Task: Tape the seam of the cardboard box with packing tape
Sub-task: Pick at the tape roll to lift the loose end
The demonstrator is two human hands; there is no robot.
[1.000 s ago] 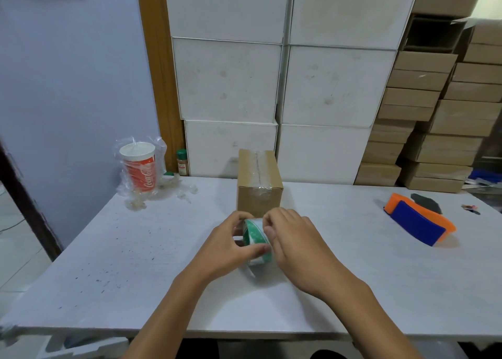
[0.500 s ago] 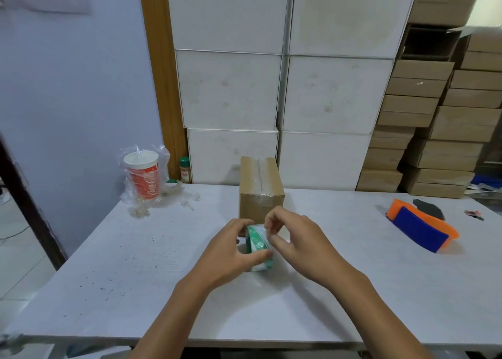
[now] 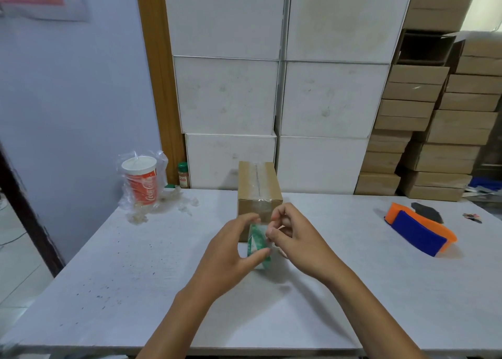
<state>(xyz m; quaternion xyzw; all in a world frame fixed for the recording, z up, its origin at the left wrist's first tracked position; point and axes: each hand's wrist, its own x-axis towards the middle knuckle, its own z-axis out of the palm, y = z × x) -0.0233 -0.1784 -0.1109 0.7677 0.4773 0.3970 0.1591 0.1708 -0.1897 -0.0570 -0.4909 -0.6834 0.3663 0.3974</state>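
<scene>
- Left hand [image 3: 226,252] clamped on a roll of packing tape [image 3: 258,243], thumb under its near edge, fingers over the top; roll upright, green and white on its core.
- Right hand [image 3: 294,239] just beside the roll on the right, fingertips [image 3: 273,217] pinched together at the roll's upper edge; whether a tape end sits between them cannot be told.
- Roll held just in front of the cardboard box [image 3: 259,187], low over the table [image 3: 135,277]; touching the table or not cannot be told.
- Box in the middle of the table towards the back, flaps closed, clear tape [image 3: 256,179] along the top seam and over the front edge.
- Paper cup [image 3: 141,181] in a plastic bag at back left.
- Orange and blue object [image 3: 419,233] at right, well apart from both hands.
</scene>
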